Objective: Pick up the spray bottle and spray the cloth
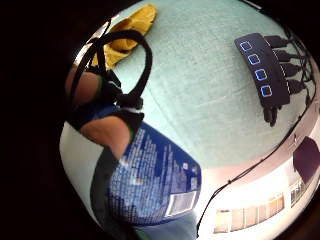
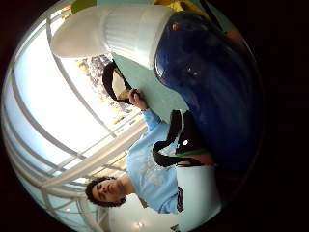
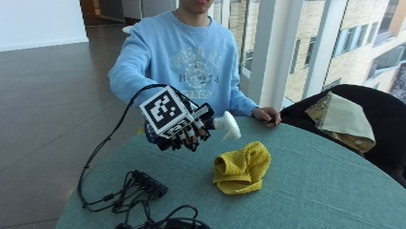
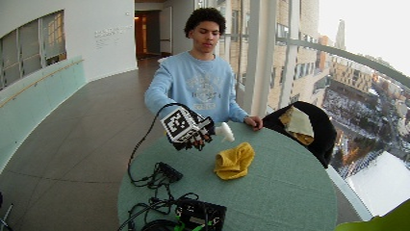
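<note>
Bottle: one spray bottle point(image 3: 223, 125), dark blue body with a white spray head – held up in the air above the surface point(image 3: 304, 181), not touching it.
Axis: its long axis lies roughly level, the white head pointing away from the gloved hand, over toward the cloth's side.
Grip: the right hand point(image 3: 181, 128) has its fingers curled round the bottle's blue body – holding it.
Cloth: one yellow cloth point(image 3: 241, 168), bunched up on the surface, just below and beyond the spray head, apart from it.
Other hand: bare, resting at the surface's far edge point(image 3: 266, 116).
Power strip: one, black, with cables, near the front edge point(image 3: 149, 182).
</note>
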{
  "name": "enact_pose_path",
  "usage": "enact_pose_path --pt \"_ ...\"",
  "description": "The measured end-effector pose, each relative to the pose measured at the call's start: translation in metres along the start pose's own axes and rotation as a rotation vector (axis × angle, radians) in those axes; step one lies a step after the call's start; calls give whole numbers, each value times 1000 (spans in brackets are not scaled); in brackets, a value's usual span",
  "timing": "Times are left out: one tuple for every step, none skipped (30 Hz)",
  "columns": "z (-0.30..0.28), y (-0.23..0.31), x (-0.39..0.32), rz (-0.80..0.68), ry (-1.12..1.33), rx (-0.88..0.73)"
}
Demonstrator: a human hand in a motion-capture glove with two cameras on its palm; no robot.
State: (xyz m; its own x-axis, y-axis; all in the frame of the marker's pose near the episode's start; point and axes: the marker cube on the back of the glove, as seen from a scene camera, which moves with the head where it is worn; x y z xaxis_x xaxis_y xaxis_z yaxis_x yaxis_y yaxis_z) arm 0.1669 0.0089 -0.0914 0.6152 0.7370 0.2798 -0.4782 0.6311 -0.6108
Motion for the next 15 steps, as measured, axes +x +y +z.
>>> enact_pose_path --pt "0 0 0 3 2 -1" --pt "1 0 1 6 3 -2" --pt "1 0 1 10 4 -5" --pt "2 0 2 14 4 -8" --pt "2 0 2 17 4 -10" --pt "2 0 3 19 4 -11" --pt "2 0 3 19 4 -11" --pt "1 0 3 19 5 -11" --pt "1 0 3 19 5 -10" --pt "0 0 3 18 7 -9" --pt "-1 -1 3 17 9 -9" --pt "-1 -1 3 16 11 -9" --pt "-1 -1 2 16 13 -9" --pt "-1 -1 2 17 13 -10" --pt "-1 -1 1 17 14 -10"
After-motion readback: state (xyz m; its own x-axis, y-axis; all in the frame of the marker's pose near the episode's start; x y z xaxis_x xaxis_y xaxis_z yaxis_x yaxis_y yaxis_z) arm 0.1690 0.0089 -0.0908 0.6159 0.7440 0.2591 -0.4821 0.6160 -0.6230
